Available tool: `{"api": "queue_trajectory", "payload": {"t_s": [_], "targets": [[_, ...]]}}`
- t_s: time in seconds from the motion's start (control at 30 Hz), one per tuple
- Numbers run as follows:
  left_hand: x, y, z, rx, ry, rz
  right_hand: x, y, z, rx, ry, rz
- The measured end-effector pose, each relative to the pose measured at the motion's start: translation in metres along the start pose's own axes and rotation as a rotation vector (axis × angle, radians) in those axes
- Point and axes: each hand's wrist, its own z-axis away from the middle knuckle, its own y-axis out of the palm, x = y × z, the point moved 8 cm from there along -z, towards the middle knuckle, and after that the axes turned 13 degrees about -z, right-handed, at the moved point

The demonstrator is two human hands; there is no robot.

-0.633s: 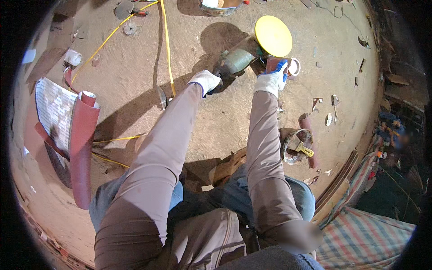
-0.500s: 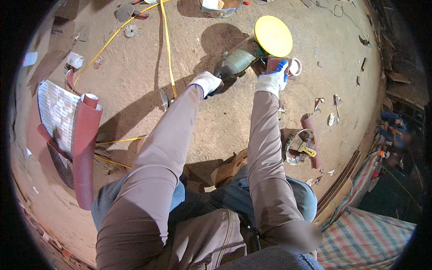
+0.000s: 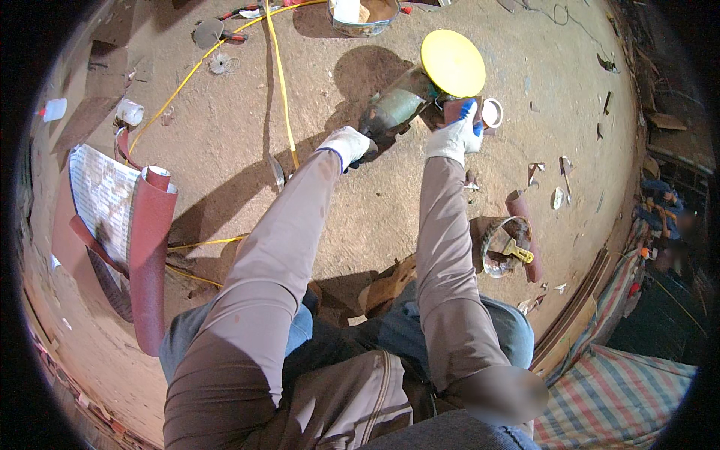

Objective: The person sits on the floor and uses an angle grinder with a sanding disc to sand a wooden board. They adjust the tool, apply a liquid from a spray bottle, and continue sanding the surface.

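Note:
A long green, bottle-shaped piece (image 3: 397, 109) with a tapered dark near end lies tilted ahead of me, over the dirt floor. At its far right end sits a round yellow disc (image 3: 453, 63). My left hand (image 3: 346, 145), in a white glove with blue-black fingertips, is closed around the narrow near end. My right hand (image 3: 454, 138), gloved in white and blue, pinches a reddish-brown piece of sandpaper (image 3: 452, 112) just below the disc. Whether the sandpaper touches the piece is hidden. A small white cup (image 3: 492, 113) stands right beside the right hand.
Rolled red sandpaper (image 3: 152, 255) lies at the left. Yellow cord (image 3: 279, 90) crosses the floor near the left hand. A tub with a yellow-handled scraper (image 3: 517, 250) stands near my right knee. A basin (image 3: 364, 28) is at the far edge; a striped sheet (image 3: 615, 394) lies lower right.
The view has shifted slightly. Against the floor, the yellow disc and my right hand with the sandpaper have moved a little to the left. Both hands keep their grip.

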Motion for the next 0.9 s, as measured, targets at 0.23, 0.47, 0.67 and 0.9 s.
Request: {"api": "queue_trajectory", "payload": {"t_s": [0.23, 0.47, 0.67, 0.9], "targets": [[-0.003, 0.007, -0.018, 0.006, 0.026, -0.065, 0.062, 0.095, -0.026, 0.549, -0.469, 1.073], [-0.001, 0.0, -0.003, 0.016, -0.023, -0.036, 0.045, 0.158, -0.014, 0.906, -0.553, 1.722], [-0.001, -0.005, 0.007, 0.001, -0.032, -0.028, 0.039, 0.153, -0.016, 0.891, -0.571, 1.822], [0.0, -0.002, 0.004, 0.017, -0.016, 0.02, 0.04, 0.152, -0.008, 0.896, -0.628, 1.815]]}}
